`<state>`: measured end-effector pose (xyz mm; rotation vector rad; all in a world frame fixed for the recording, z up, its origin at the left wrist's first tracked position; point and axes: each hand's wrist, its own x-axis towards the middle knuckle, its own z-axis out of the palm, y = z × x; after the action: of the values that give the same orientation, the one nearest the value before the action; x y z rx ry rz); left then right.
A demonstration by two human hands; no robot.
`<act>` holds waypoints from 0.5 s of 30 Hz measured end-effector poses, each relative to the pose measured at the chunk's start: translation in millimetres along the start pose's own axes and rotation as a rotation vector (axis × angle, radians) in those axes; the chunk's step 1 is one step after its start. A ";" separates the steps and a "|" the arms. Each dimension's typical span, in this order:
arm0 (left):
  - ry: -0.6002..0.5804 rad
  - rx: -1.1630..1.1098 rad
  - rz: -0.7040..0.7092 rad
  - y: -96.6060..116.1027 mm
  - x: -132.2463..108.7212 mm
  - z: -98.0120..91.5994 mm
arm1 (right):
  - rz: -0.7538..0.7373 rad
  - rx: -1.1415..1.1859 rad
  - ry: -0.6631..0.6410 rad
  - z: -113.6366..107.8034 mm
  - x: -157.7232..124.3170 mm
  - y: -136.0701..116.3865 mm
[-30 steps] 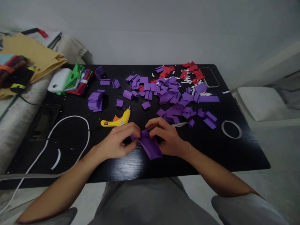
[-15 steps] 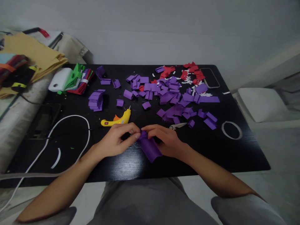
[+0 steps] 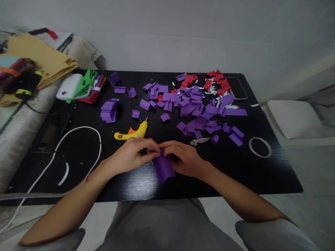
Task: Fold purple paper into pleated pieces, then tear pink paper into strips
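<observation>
head camera: pinching paper (image 3: 164, 168) by its far end with left hand (image 3: 138, 152) and right hand (image 3: 183, 157), near glue gun (image 3: 134, 134) on table (image 3: 261, 177).

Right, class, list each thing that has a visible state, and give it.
purple sheet, curved, held
left hand, pinching purple sheet
right hand, holding purple sheet
glue gun, on its side, unheld
scissors, lying down, unheld
white cable, loosely looped
pale ring, lying flat
purple pieces, scattered
</observation>
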<state>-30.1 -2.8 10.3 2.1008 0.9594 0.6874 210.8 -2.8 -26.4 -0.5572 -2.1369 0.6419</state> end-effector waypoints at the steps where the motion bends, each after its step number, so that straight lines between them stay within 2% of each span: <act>1: -0.003 -0.006 -0.011 0.0 0.0 -0.1 | 0.007 0.002 -0.001 -0.2 0.5 -0.2; 6: -0.022 -0.035 -0.046 0.1 0.1 -0.6 | 0.057 0.056 0.014 -0.5 2.4 -1.0; 11: -0.033 -0.050 -0.056 1.0 0.5 -1.0 | 0.223 0.192 0.033 -1.4 2.9 -1.6; 15: -0.034 -0.037 -0.037 1.8 0.2 -2.7 | 0.249 0.262 0.038 -3.6 4.3 0.0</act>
<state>-31.2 -2.4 13.4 2.0513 0.9575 0.6440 211.3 0.6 -22.0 -0.6880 -1.9237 1.0238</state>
